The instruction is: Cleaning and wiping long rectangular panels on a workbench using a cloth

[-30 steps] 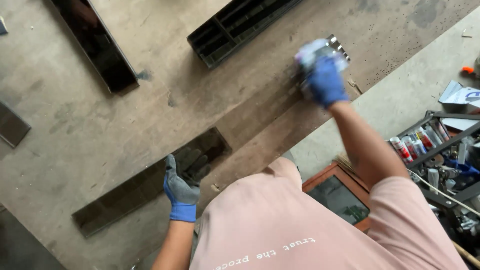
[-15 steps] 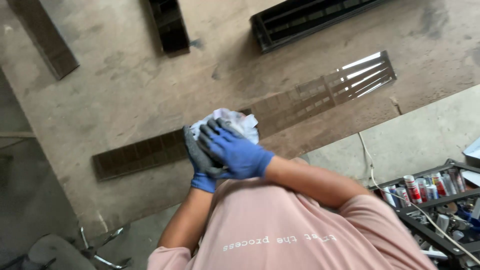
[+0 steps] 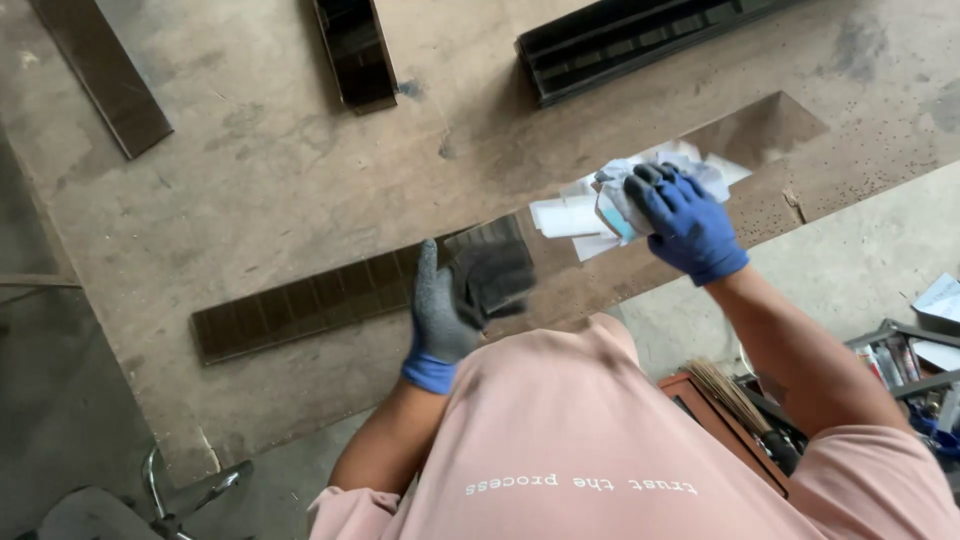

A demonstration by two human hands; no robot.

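Note:
My right hand (image 3: 686,226), in a blue glove, is closed on a crumpled white cloth (image 3: 618,205) and presses it onto a long glossy dark strip (image 3: 300,305) that lies slantwise across the brown worktable (image 3: 250,190). The strip's shiny surface mirrors the cloth. My left hand (image 3: 462,295), in a grey-palmed glove with a blue cuff, hovers over the middle of the strip, fingers spread and blurred, holding nothing. The two hands are apart.
Two shorter dark strips (image 3: 102,78) (image 3: 355,50) and a black slotted channel (image 3: 640,40) lie at the table's far side. To the right, beyond the table edge, are a rack of cans (image 3: 900,365), a brush (image 3: 728,393) and a wooden-framed panel (image 3: 715,425). A chair (image 3: 150,500) stands bottom left.
Half a second ago both hands were together on the cloth. Now they have parted: the right hand has carried the cloth right along the strip, and the left hand has let go.

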